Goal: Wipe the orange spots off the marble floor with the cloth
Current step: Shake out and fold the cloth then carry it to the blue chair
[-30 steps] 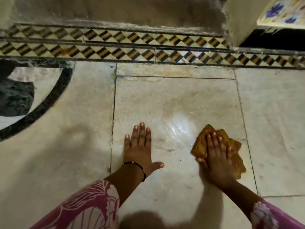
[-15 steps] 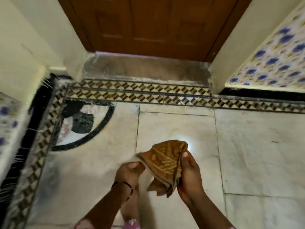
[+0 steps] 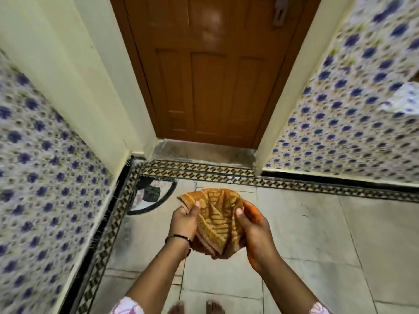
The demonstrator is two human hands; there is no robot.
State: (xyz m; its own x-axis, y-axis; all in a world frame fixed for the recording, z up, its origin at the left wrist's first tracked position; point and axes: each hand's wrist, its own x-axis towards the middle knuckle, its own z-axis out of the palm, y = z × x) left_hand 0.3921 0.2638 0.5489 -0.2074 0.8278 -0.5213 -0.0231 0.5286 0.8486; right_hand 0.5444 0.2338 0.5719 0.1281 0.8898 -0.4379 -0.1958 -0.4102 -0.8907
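Note:
An orange-brown patterned cloth (image 3: 215,219) hangs bunched in the air between both hands, well above the marble floor (image 3: 306,234). My left hand (image 3: 183,220) grips its left edge, thumb on top. My right hand (image 3: 254,227) holds the right side, thumb pressed on the fabric. The pale marble slabs below show no clear orange spots from this height; the cloth and hands hide the slab directly beneath them.
A brown wooden door (image 3: 210,71) stands shut ahead behind a stone threshold (image 3: 204,152). Blue-flowered tiled walls (image 3: 344,114) close in left and right. A chequered border strip (image 3: 226,175) and a black inlay arc (image 3: 152,196) edge the floor. My bare feet (image 3: 197,308) show at the bottom.
The cloth was lifted off the floor from under my right hand; now both hands hold it up in the air. The view has risen and tilted up toward the door.

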